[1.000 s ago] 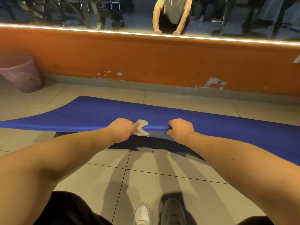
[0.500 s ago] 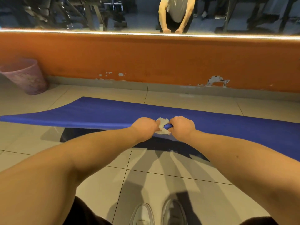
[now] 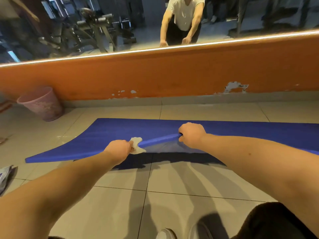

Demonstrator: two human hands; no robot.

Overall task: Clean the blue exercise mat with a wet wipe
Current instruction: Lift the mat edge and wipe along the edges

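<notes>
While your left hand (image 3: pixel 119 149) pinches a crumpled white wipe (image 3: pixel 137 147) against the near edge of the mat (image 3: pixel 172 128), your right hand (image 3: pixel 191 135) curls tight round that same edge further right, holding it raised off the floor (image 3: pixel 120 195). You have a thick, smooth blue foam rectangle, its far side flat on glossy beige tiles. A pink plastic bin (image 3: pixel 41 104) stands well left by the chipped orange wall (image 3: pixel 155 75), under a mirror (image 3: pixel 69 31). A crinkled packet (image 3: pixel 5 176) lies at your left.
</notes>
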